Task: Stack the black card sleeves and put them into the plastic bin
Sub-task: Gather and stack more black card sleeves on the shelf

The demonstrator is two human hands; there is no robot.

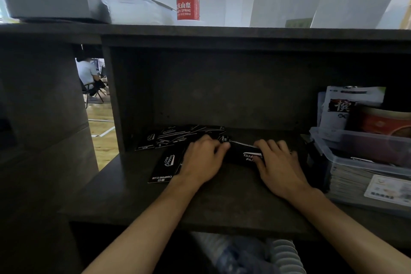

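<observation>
Hands (203, 158) (281, 167) pinch a gathered stack of black card sleeves (243, 153) from both ends on the dark desk (222, 202), beside the clear plastic bin (360, 147); loose sleeves (164, 168) read "CAMPING CLUB".

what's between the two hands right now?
Head view: a stack of black card sleeves spans the gap, left hand gripping one end, right hand the other.

A dark desk (222, 202) (recessed under a shelf) carries scattered black card sleeves (178, 137) and a plastic bin (364, 151).
</observation>
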